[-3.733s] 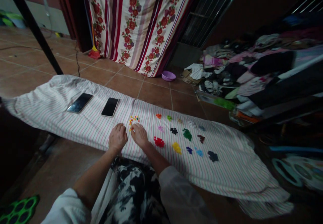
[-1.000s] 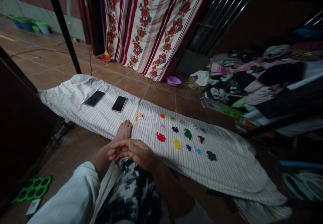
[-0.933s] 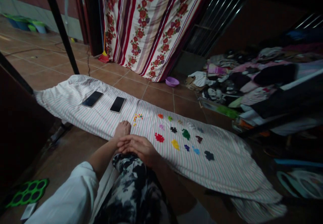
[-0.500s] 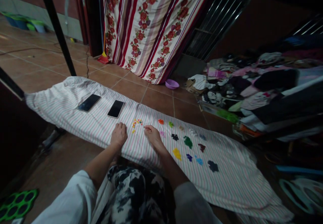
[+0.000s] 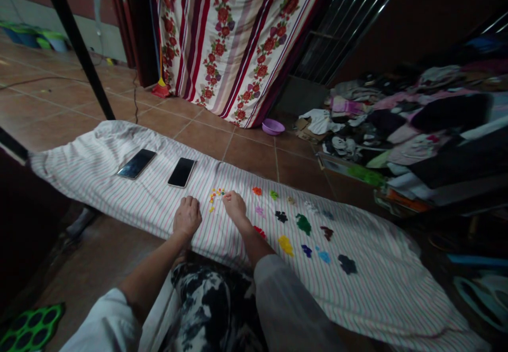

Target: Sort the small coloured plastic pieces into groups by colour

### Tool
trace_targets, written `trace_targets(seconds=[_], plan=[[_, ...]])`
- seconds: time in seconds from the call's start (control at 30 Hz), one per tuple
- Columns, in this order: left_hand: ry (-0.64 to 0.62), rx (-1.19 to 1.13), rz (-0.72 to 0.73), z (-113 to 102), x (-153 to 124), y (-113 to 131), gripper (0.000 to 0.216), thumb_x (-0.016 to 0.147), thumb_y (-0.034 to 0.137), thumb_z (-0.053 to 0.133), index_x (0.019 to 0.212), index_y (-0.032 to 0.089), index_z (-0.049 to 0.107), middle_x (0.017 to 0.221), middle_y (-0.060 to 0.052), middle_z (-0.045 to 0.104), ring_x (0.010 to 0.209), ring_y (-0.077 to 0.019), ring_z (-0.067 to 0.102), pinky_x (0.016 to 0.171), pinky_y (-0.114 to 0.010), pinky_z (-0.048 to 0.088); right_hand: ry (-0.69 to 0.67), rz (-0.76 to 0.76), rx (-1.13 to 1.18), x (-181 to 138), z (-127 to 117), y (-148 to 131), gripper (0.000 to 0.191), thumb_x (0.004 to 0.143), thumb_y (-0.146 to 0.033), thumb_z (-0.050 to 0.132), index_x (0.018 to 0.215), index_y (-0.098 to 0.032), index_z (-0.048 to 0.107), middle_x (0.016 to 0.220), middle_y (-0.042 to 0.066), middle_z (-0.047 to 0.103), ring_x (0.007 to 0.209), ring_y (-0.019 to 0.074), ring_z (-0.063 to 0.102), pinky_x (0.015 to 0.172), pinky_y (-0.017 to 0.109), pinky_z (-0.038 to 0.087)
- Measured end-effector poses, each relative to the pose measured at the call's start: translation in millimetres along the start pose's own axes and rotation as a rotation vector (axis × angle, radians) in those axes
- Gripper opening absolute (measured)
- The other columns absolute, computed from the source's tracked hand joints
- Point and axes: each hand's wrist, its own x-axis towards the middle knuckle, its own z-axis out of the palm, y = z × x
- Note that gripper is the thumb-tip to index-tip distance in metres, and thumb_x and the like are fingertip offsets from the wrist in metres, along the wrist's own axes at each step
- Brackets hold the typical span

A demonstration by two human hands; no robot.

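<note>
A striped cloth (image 5: 99, 172) lies across the tiled floor. My left hand (image 5: 186, 217) rests on it as a loose fist, knuckles up. My right hand (image 5: 235, 207) is curled with fingertips pinched at the right edge of a small mixed heap of tiny coloured beads (image 5: 214, 196); what it pinches is too small to see. To the right lie sorted bead piles: orange (image 5: 257, 190), light green (image 5: 273, 195), red (image 5: 260, 231), yellow (image 5: 286, 245), dark green (image 5: 304, 224), black (image 5: 281, 216), blue (image 5: 306, 250).
Two dark phones (image 5: 136, 163) (image 5: 181, 172) lie on the cloth's left part. A floral curtain (image 5: 234, 34) hangs behind, with a purple bowl (image 5: 273, 126) beside it. Piled clothes (image 5: 397, 114) fill the right. A green perforated mat (image 5: 27, 328) lies at lower left.
Both hands were drawn back over my lap a second ago. They have returned to the cloth; the right hand moved left from the pink pile to the mixed heap.
</note>
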Motion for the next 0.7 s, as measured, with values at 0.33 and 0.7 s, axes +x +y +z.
trace_targets(seconds=[0.33,0.7], plan=[[-0.025,0.031,-0.009,-4.0,-0.3,2.5,0.014,0.084,0.016,0.043,0.087,0.017,0.057,0.091,-0.011,0.057,0.092,-0.0251,0.048,0.083,-0.038,0.044,-0.042,0.016,0.030,1.5,-4.3,5.3,0.013,0.084,-0.022,0.053,0.090,-0.021,0.064,0.089,0.002,0.070,0.082,0.0140,0.062,0.070,0.022,0.041],[-0.014,0.036,-0.006,-5.8,-0.6,3.0,0.013,0.083,0.016,0.045,0.086,0.018,0.057,0.090,-0.010,0.057,0.092,-0.0248,0.048,0.081,-0.036,0.044,0.197,0.097,0.050,27.5,-59.6,65.7,0.022,0.081,-0.023,0.050,0.092,-0.020,0.069,0.087,0.004,0.071,0.079,0.0154,0.063,0.068,0.022,0.043]])
